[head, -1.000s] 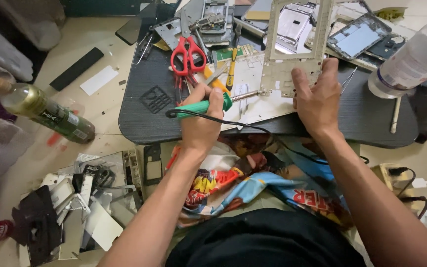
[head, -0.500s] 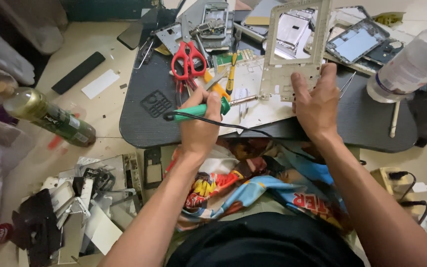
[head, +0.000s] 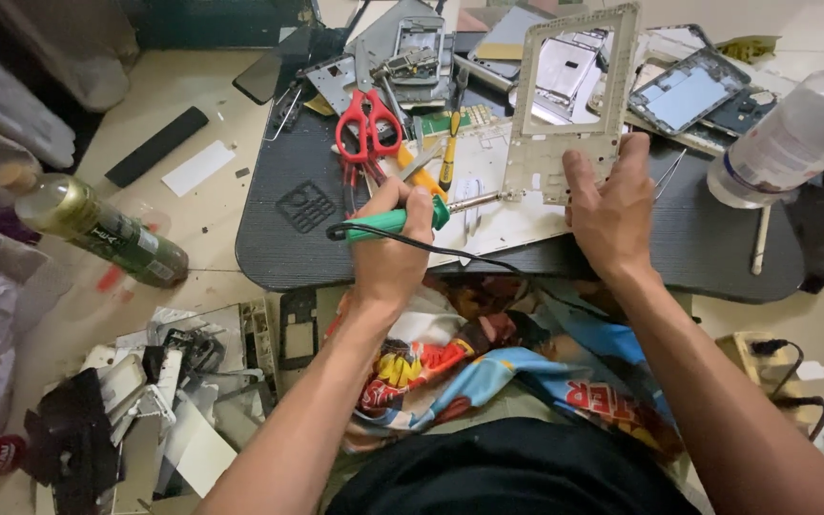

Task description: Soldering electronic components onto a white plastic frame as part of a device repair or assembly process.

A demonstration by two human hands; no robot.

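Head camera looks down at two bare hands over a dark, ribbed, rounded surface (head: 298, 257). Left hand (head: 391, 250) has its grip closed tight around the green rubbery handle of a soldering iron (head: 402, 217); a thin black cord loops away from the handle. Its shiny metal tip points right and comes close to the bottom edge of a pale, flat metal phone frame (head: 572, 105) with a big square hole in the middle. Right hand (head: 612, 212) has its grip pressed on the lower part of that frame, which stands tilted up from the surface; the fingertips are hidden behind it. Red-handled scissors (head: 366, 124) lie just above the left hand. A clear plastic bottle (head: 793, 138) is cut off at the right edge. I cannot tell if the tip touches the frame.
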